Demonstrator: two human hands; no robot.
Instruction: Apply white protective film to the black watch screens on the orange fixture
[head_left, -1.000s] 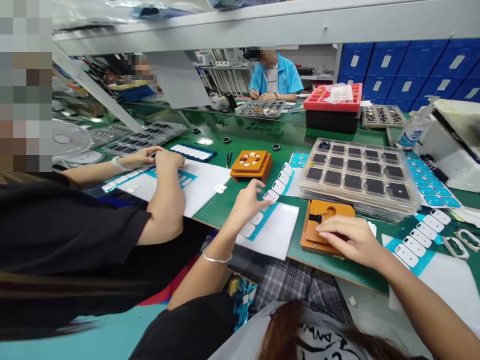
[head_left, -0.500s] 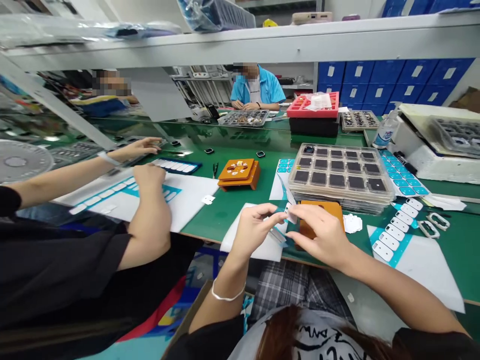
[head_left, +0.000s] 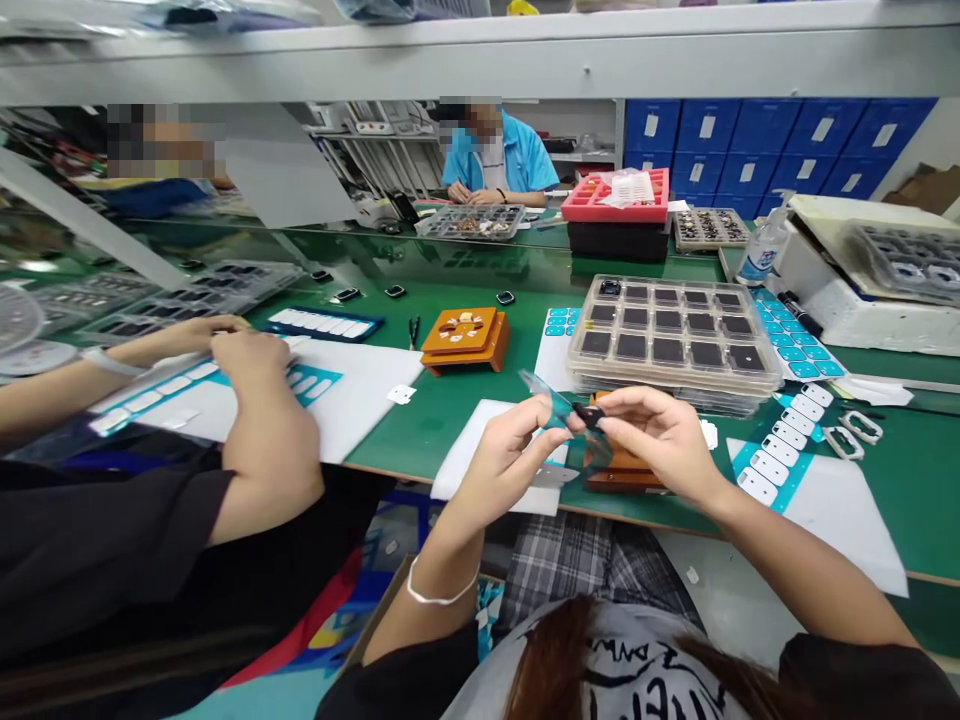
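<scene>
Over the front edge of the bench, my left hand (head_left: 506, 455) pinches a translucent teal film strip (head_left: 553, 396) between thumb and fingers. The strip sticks up above the fingertips. My right hand (head_left: 664, 435) grips a small dark piece (head_left: 588, 414) right beside the film; its exact kind is too small to tell. An orange fixture block (head_left: 626, 474) is below my right hand, partly covered by it. Under my left hand lies a white sheet (head_left: 465, 455), with a pale label strip (head_left: 553, 477) near its edge.
Stacked clear trays (head_left: 675, 345) with dark square parts stand ahead. To the right are a strip of white labels (head_left: 784, 445) and white frames (head_left: 861, 428). Another orange fixture (head_left: 466, 338) stands left. A co-worker's hands (head_left: 247, 350) work over a white sheet; another person (head_left: 499, 155) sits opposite.
The white piece between my fingertips is no longer seen there; a teal film and a dark piece show instead. The co-worker's outstretched hand has drawn back. The view has shifted slightly.
</scene>
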